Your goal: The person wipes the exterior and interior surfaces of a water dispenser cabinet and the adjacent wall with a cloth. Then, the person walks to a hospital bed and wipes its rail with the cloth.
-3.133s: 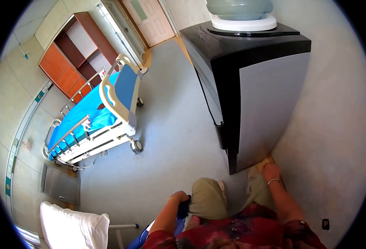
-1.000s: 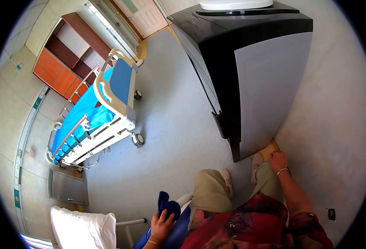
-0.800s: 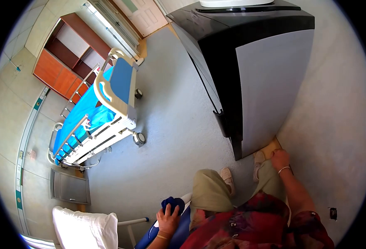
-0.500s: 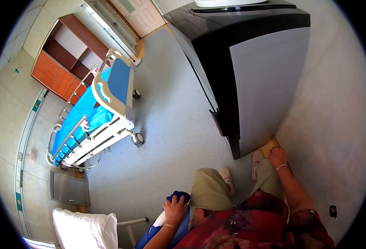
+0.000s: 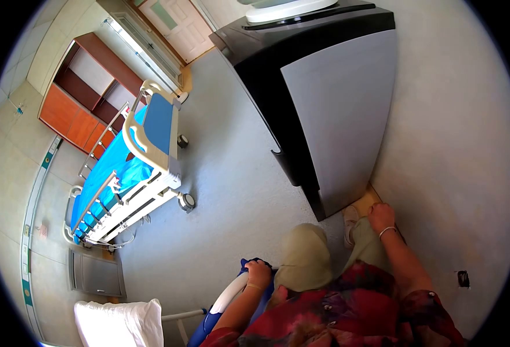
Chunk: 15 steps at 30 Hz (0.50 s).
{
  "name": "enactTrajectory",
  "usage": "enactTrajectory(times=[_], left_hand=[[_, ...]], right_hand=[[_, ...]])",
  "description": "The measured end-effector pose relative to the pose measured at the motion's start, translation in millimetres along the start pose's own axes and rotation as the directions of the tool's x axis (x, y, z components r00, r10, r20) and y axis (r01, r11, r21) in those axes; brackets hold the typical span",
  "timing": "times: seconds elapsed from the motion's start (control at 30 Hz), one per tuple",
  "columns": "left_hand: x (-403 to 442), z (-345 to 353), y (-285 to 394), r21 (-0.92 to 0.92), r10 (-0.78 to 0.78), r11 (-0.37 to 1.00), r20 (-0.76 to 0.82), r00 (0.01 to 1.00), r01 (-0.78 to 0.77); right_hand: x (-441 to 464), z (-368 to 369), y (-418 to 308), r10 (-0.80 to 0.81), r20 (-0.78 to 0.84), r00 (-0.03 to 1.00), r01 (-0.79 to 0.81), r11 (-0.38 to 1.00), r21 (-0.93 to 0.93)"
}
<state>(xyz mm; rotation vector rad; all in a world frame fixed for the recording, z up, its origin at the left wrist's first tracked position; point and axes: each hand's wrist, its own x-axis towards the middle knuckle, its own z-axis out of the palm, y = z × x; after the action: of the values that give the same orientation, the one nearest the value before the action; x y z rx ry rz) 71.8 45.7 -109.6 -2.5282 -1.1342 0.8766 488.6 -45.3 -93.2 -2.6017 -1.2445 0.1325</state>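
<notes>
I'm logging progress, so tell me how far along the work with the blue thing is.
Looks done: the blue thing is at the armrest's front end. In hand: the left hand curls over it; the right hand is closed at the knee. Left: perhaps only letting go.

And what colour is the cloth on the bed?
The cloth is bright blue, seen best in the head view.

The 1 dark blue thing (image 5: 244, 265) looks soft and bunched up. It lies at the front end of a blue and white bar (image 5: 229, 294), partly hidden.
</notes>
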Motion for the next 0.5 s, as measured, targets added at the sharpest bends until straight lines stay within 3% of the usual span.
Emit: enactTrajectory(times=[0.1, 0.2, 0.3, 0.37, 0.4, 0.43, 0.5], left_hand=[[14, 6, 7, 0.05, -0.021, 0.999, 0.079, 0.997, 0.017], [13, -8, 7, -0.035, -0.047, 0.998, 0.165, 0.985, 0.053], [-2, -11, -10, -0.071, 0.02, 0.997, 0.084, 0.996, -0.014], [-23, -20, -22, -0.187, 0.041, 0.981, -0.089, 0.995, -0.057], [-36, -25, -28, -0.265, -0.002, 0.963, -0.182, 0.983, -0.047], [-50, -34, -34, -0.264, -0.004, 0.964, -0.175, 0.985, -0.043], [-75, -50, -48, -0.438, -0.12, 0.898, -0.173, 0.978, 0.033]], right_hand=[[-4, -2, 5, 0.022, -0.02, 1.0, -0.021, 1.0, 0.021], [-13, -8, 7, 0.008, -0.033, 0.999, -0.007, 1.0, 0.03], [-12, 8, 19, 0.0, -0.094, 0.996, 0.009, 0.996, 0.093], [-9, 8, 21, 0.012, -0.079, 0.997, -0.006, 0.997, 0.076], [-7, 7, 21, 0.03, -0.068, 0.997, -0.026, 0.998, 0.057], [-6, 2, 17, 0.028, -0.062, 0.998, -0.024, 0.998, 0.06], [-3, -8, 8, 0.028, -0.057, 0.998, -0.029, 1.0, -0.011]])
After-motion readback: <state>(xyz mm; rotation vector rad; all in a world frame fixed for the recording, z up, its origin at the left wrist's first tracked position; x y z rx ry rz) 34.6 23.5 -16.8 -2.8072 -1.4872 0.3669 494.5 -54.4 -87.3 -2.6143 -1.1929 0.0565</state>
